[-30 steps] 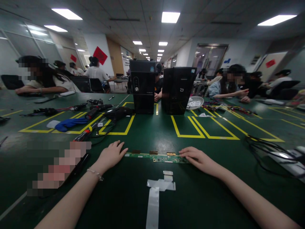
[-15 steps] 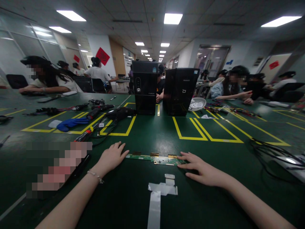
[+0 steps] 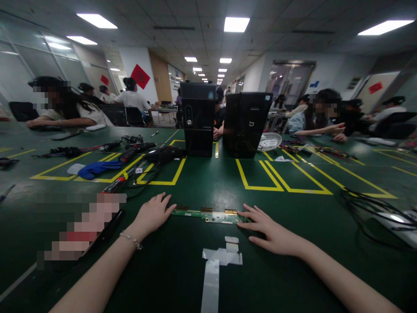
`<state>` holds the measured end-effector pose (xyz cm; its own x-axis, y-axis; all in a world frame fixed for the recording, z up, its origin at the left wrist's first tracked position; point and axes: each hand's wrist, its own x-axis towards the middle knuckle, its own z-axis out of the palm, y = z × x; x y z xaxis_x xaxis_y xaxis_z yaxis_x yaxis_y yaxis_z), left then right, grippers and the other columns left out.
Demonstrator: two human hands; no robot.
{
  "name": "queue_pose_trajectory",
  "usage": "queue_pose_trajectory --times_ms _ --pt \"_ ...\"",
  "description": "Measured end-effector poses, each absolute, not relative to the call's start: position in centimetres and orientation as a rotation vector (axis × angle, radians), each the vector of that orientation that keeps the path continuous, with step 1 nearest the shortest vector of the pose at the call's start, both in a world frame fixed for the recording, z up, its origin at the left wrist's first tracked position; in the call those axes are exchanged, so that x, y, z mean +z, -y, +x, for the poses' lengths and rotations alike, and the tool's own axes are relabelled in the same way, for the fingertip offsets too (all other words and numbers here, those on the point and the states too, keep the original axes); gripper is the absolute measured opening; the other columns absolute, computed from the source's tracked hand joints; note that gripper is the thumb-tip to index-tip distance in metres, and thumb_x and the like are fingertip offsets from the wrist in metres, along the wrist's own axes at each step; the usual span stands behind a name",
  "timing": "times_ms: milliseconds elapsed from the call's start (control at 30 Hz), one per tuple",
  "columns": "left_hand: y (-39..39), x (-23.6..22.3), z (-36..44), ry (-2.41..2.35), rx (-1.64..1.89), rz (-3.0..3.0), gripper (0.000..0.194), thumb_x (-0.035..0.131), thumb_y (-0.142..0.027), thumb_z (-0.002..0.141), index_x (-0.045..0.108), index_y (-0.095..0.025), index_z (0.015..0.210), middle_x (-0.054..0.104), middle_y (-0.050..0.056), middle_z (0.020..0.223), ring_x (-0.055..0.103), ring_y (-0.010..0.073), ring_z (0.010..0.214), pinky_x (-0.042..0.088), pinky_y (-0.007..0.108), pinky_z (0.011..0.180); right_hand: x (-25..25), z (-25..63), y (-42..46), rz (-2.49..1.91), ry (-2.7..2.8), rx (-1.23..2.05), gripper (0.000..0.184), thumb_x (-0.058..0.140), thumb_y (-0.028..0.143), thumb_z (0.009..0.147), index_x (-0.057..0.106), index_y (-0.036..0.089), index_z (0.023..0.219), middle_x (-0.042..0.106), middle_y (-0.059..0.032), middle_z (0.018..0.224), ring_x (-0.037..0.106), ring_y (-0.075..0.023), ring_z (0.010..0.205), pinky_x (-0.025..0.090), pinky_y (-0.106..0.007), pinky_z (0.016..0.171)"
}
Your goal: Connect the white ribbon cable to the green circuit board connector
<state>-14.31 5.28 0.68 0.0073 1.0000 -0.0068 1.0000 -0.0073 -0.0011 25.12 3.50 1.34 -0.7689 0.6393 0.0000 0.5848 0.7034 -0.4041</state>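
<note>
A long narrow green circuit board (image 3: pixel 208 214) with gold connectors lies flat on the green table mat (image 3: pixel 182 269). My left hand (image 3: pixel 152 214) rests palm down at the board's left end, fingers stretched out and touching it. My right hand (image 3: pixel 267 230) lies flat at the board's right end, fingers spread, the fingertips on the board's end. Neither hand holds anything. A bracelet sits on my left wrist.
A grey tape cross (image 3: pixel 218 261) marks the mat just in front of me. Two black computer towers (image 3: pixel 197 119) (image 3: pixel 246 124) stand behind yellow floor-tape boxes. Tools, cables and a blue glove (image 3: pixel 97 168) lie at the left; black cables (image 3: pixel 368 208) at the right. Other people sit at the far sides.
My right hand has slid left along the table, and the board has shifted a little left with it. My left hand has stayed in place.
</note>
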Motion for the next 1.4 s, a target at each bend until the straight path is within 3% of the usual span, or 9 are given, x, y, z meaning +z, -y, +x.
queue_pose_trajectory --times_ms 133,233,400,567,900,1167,1400 --pt "-4.3 1.7 -12.1 -2.116 0.302 2.433 0.051 0.038 -0.041 0.094 0.048 -0.013 0.135 0.043 0.014 0.143 0.043 0.0288 0.128 0.037 0.043 0.104 0.5 25.2 -3.8 -0.944 2.728 0.448 0.038 0.047 0.031 0.096 0.047 0.031 0.134 0.027 -0.0013 0.147 0.017 -0.0261 0.136 0.017 -0.054 0.112" --pt "-2.0 2.7 -8.3 -1.778 0.565 2.644 0.041 0.036 -0.033 0.095 0.054 -0.016 0.129 0.049 0.010 0.138 0.045 0.0249 0.126 0.037 0.042 0.105 -0.1 25.2 -4.2 -0.880 2.682 0.330 0.035 0.043 0.025 0.096 0.051 0.026 0.130 0.034 -0.0062 0.141 0.027 -0.0255 0.132 0.025 -0.052 0.110" --pt "2.8 2.7 -2.5 -1.181 0.449 2.832 0.034 0.048 -0.029 0.092 0.054 -0.021 0.124 0.057 0.007 0.128 0.052 0.0236 0.117 0.042 0.041 0.099 -0.6 25.0 -4.4 -0.810 2.667 0.225 0.031 0.042 0.021 0.095 0.054 0.024 0.124 0.042 -0.0080 0.134 0.037 -0.0245 0.124 0.029 -0.050 0.107" --pt "4.9 1.4 -0.3 -1.022 0.272 2.876 0.049 0.045 -0.046 0.092 0.050 -0.015 0.129 0.053 0.013 0.134 0.049 0.0282 0.121 0.041 0.042 0.099 -0.6 24.9 -4.4 -0.789 2.650 0.227 0.030 0.041 0.020 0.095 0.055 0.023 0.122 0.043 -0.0095 0.130 0.039 -0.0242 0.121 0.036 -0.046 0.101" --pt "4.8 -0.9 2.5 -1.232 0.157 2.850 0.054 0.044 -0.047 0.092 0.056 -0.006 0.124 0.058 0.019 0.126 0.055 0.0307 0.114 0.045 0.042 0.093 -0.9 25.0 -4.7 -0.776 2.634 0.241 0.030 0.042 0.018 0.094 0.056 0.023 0.120 0.044 -0.0099 0.129 0.039 -0.0237 0.121 0.036 -0.046 0.101" --pt "3.6 -1.2 1.1 -1.105 0.076 2.879 0.064 0.034 -0.051 0.094 0.048 -0.002 0.132 0.047 0.022 0.138 0.049 0.0327 0.123 0.045 0.040 0.097 -0.6 25.0 -4.6 -0.813 2.652 0.315 0.028 0.042 0.018 0.095 0.055 0.023 0.120 0.043 -0.0079 0.130 0.036 -0.0221 0.124 0.034 -0.043 0.104" --pt "2.5 -2.8 0.1 -1.037 0.316 3.034 0.066 0.033 -0.058 0.093 0.051 -0.006 0.129 0.052 0.017 0.134 0.052 0.0291 0.121 0.045 0.034 0.096 -0.4 25.1 -4.7 -0.848 2.689 0.351 0.034 0.044 0.021 0.095 0.050 0.026 0.128 0.038 -0.0076 0.136 0.032 -0.0235 0.127 0.033 -0.044 0.105"
